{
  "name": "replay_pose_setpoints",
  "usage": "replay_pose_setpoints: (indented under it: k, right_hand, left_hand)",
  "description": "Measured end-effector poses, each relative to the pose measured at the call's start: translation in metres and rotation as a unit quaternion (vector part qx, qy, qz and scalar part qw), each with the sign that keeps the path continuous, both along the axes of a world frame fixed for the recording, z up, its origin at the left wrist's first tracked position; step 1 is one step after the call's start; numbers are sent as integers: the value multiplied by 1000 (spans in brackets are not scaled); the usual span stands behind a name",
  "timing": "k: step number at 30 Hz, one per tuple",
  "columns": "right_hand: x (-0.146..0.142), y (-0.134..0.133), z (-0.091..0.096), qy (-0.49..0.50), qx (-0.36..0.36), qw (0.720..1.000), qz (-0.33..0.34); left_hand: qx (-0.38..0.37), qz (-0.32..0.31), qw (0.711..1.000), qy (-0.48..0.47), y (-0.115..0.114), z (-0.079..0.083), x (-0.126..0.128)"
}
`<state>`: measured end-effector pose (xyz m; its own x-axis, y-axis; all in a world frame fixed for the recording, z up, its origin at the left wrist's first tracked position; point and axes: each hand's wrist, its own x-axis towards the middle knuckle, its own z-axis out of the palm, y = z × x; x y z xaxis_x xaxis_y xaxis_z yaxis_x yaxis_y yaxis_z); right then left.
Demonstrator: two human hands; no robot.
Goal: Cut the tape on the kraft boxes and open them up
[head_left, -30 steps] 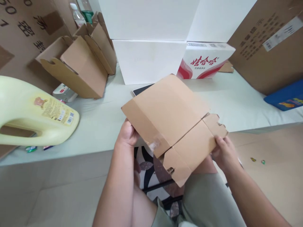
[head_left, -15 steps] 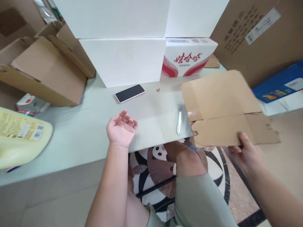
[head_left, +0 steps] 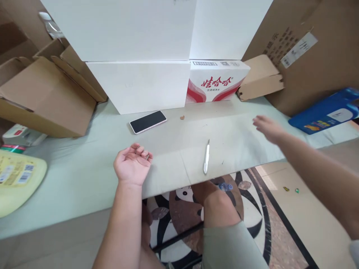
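Observation:
My left hand rests palm up near the front of the table, its fingers loosely curled and apart from the palm. Thin shiny bits show at its fingers, too small to make out. Over the right part of the table my right hand reaches forward, fingers stretched out and holding nothing. A folded piece of brown cardboard lies beyond it, between the white-and-red box and a large carton. Between my hands a white craft knife lies with its thin blade pointing away. A phone with a dark screen lies beyond my left hand.
White boxes stand at the back beside a white-and-red box. Open cardboard boxes and a yellow bottle are at left. A large carton and a blue pack stand at right. A brown scrap lies near the phone.
The cardboard that my right hand held at the table's front edge now lies at the back right. My right hand has let go and moved forward. My left hand stays palm up.

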<state>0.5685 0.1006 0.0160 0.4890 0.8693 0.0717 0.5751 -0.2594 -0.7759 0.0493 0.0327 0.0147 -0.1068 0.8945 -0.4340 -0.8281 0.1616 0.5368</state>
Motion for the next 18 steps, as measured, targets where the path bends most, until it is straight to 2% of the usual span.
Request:
replay_pose_setpoints:
  k: [3, 4, 6, 10, 18]
  right_hand:
    - [-41, -28, -52, -97, -54, 992, 51]
    - [-51, -38, -64, -129, -64, 988, 63]
    - [-62, -52, -77, -183, -79, 977, 75]
    - [-66, -56, -71, -257, -117, 956, 80]
    - [-88, -59, -45, -378, -163, 907, 89]
  left_hand:
    - [-4, 12, 1000, -9, 0, 4, -1]
    - [-5, 11, 1000, -9, -1, 5, -1]
    - [-7, 1, 1000, -8, -3, 5, 0]
    - [-6, -9, 1000, -5, -10, 6, -5]
    - [28, 44, 997, -61, -35, 17, -39]
